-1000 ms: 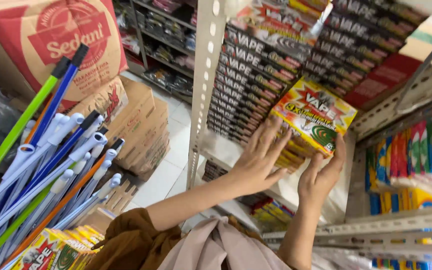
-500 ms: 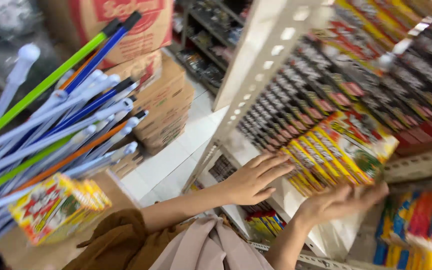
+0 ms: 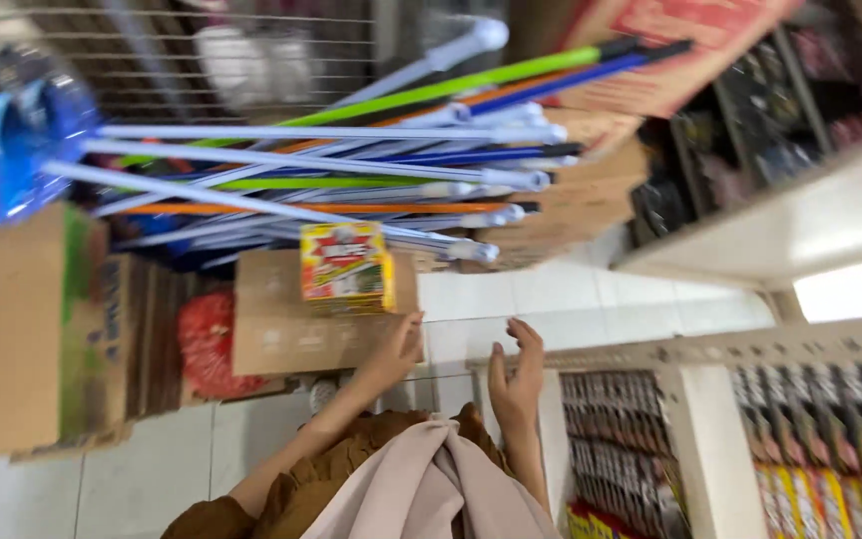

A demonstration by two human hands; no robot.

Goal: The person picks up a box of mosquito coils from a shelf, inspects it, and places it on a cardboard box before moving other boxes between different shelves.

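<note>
Both hands empty. Left hand [image 3: 396,351] reaches up toward a yellow-and-red stack of flat boxes [image 3: 347,268] sitting at about 11 o'clock from it, fingers loosely curled and near the stack's lower right corner; cannot tell if fingertips touch the stack or the cardboard carton [image 3: 281,324] it rests on. Right hand [image 3: 514,381] is just beside, at 3 o'clock of the left, palm turned inward, fingers spread and upright, holding nothing. Stack judged light, stiff cardboard with glossy wrap, so a bit slippery; thin boxes could slide apart if only the top ones are pinched. Best hold looks like both long sides, palms pressing in, or one hand under the bottom edge. Left forearm comes up from 6 o'clock in a brown sleeve [image 3: 321,469], elbow bent, wrist extended; right forearm nearly vertical, wrist straight. A beige cloth [image 3: 431,489] hangs between the arms. At 12 o'clock of the stack, a bundle of mop handles [image 3: 351,170] in white, blue, green and orange leans across the view. At 9 o'clock, a red mesh bag [image 3: 214,344]. Metal shelving [image 3: 710,419] with packed goods at 4 o'clock of the right hand. White tiled floor [image 3: 591,299].
</note>
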